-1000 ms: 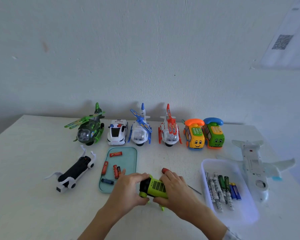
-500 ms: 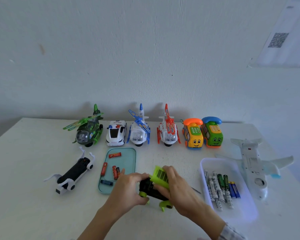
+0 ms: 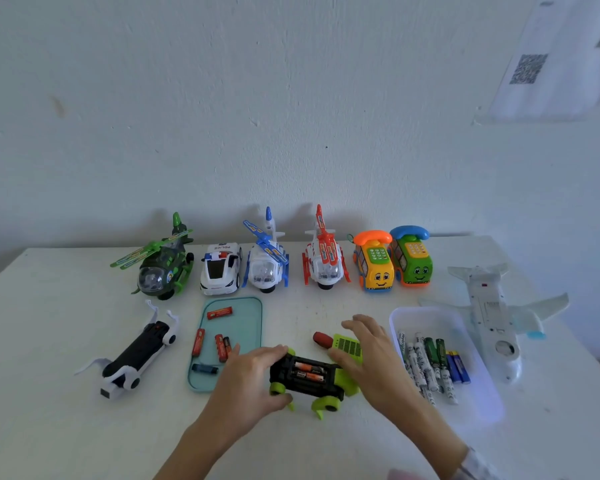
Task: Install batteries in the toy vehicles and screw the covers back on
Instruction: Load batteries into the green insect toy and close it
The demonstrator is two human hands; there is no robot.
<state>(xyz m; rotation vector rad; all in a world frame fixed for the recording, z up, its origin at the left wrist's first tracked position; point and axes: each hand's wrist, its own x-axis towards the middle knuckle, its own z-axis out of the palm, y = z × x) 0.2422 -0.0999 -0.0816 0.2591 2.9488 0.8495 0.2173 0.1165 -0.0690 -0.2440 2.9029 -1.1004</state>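
Toy car (image 3: 305, 375) belly-up, long axis left-right.

"POLICE" is printed, upside down as seen, on the roof of the white police car (image 3: 221, 268). A QR code is shown on the paper sheet (image 3: 548, 64) on the wall. Battery lettering is too small to be read.
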